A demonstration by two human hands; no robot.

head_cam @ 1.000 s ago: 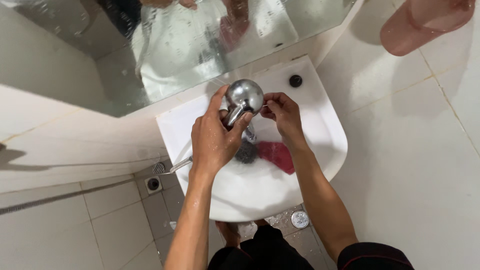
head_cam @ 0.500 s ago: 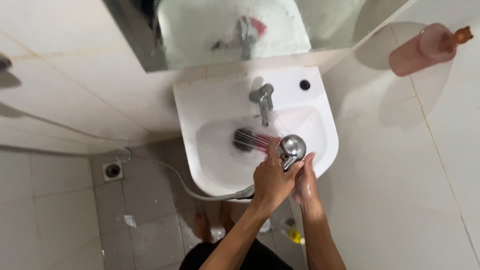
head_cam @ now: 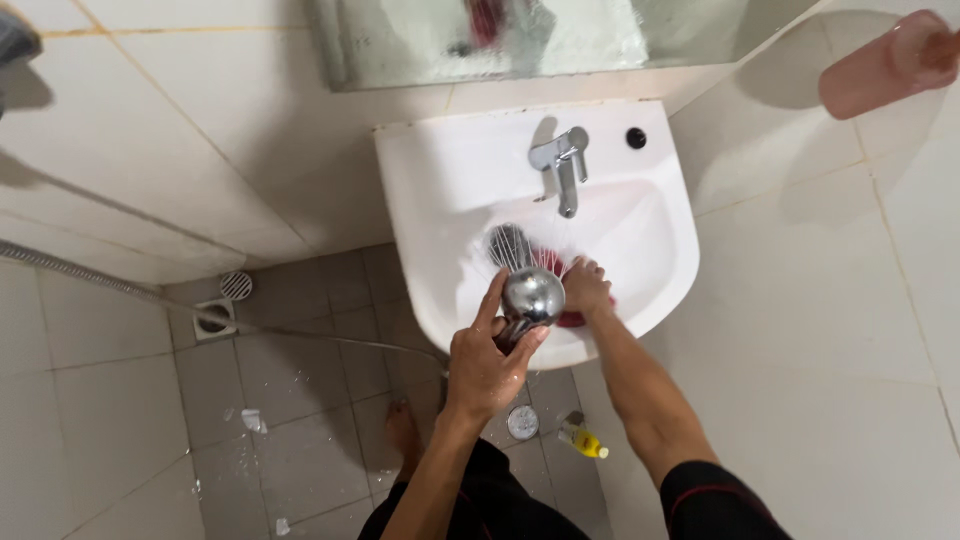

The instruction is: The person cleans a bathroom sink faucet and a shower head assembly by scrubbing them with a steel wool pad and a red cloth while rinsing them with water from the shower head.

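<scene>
Left hand [head_cam: 487, 365] fingers grasping chrome shower head [head_cam: 532, 296] over sink [head_cam: 440, 200] front rim — right hand [head_cam: 586, 288] fingers clenched on red cloth [head_cam: 572, 318] in the basin

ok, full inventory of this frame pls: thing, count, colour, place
sink: 1, white, on the wall, centre
tap: 1, chrome, back of the sink
overflow hole: 1, black, right of the tap
shower head: 1, chrome, over the sink's front, in the left hand
hose: 1, metal, from the left edge across to below the sink
red item: 1, in the basin by the right hand; kind unclear
mirror: 1, above the sink
pink bottle: 1, top right
floor drain: 1, grey floor, left
yellow bottle: 1, floor under the sink
round lid: 1, white, floor beside it
left hand: grips the shower head
right hand: in the basin
</scene>
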